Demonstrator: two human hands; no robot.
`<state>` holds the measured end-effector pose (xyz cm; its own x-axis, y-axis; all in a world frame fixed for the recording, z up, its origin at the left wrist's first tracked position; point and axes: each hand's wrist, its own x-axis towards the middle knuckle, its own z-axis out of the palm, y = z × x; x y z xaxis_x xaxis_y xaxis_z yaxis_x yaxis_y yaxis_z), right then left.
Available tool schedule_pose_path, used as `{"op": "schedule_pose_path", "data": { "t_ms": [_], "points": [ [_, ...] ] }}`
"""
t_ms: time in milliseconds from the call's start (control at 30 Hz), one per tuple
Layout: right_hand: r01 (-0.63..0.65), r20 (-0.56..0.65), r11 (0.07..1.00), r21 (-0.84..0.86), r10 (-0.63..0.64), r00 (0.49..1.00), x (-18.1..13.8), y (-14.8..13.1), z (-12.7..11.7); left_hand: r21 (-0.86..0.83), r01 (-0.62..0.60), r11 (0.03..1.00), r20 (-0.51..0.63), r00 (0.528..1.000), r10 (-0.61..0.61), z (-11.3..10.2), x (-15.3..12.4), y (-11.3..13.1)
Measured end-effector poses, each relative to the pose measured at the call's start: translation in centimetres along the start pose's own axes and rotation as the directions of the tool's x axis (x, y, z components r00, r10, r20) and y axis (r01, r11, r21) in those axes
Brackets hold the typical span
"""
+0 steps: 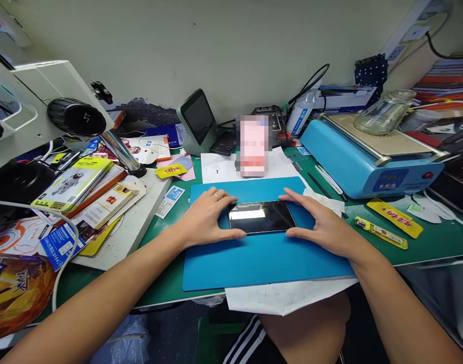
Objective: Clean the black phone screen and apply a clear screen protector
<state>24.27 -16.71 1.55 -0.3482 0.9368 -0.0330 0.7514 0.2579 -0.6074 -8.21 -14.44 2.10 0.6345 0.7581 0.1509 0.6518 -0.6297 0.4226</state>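
A black phone (261, 217) lies flat, screen up, on a blue work mat (261, 258) at the desk's front. My left hand (206, 217) rests on the mat with a ring on one finger; its thumb and fingers pinch the phone's left end. My right hand (318, 222) grips the phone's right end the same way, thumb at the near edge and fingers at the far edge. Both forearms reach in from the bottom of the view.
A microscope (52, 101) and piles of packaging (75, 187) crowd the left. Behind the mat stand a small screen device (197, 121) and a blurred upright item (253, 146). A blue machine (364, 162) with a glass jar (385, 114) sits right, yellow items (381, 232) beside it.
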Motion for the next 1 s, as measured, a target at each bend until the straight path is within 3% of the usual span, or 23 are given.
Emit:
{"op": "schedule_pose_path", "data": {
  "t_ms": [133,500,1000],
  "points": [
    [0.015,-0.04,1.0,-0.023,-0.016,0.999,0.04,-0.07,0.01,-0.004,0.014,1.0,0.003,1.0,-0.014,0.11,-0.01,-0.04],
    [-0.032,0.016,0.999,-0.035,0.032,0.999,-0.03,-0.19,-0.11,0.031,-0.002,1.0,0.021,1.0,0.002,-0.17,0.09,0.25],
    [-0.014,-0.004,0.999,-0.041,0.014,1.0,-0.24,-0.13,-0.12,0.03,-0.009,0.999,0.002,1.0,0.009,0.13,0.05,0.06]
  ]
}}
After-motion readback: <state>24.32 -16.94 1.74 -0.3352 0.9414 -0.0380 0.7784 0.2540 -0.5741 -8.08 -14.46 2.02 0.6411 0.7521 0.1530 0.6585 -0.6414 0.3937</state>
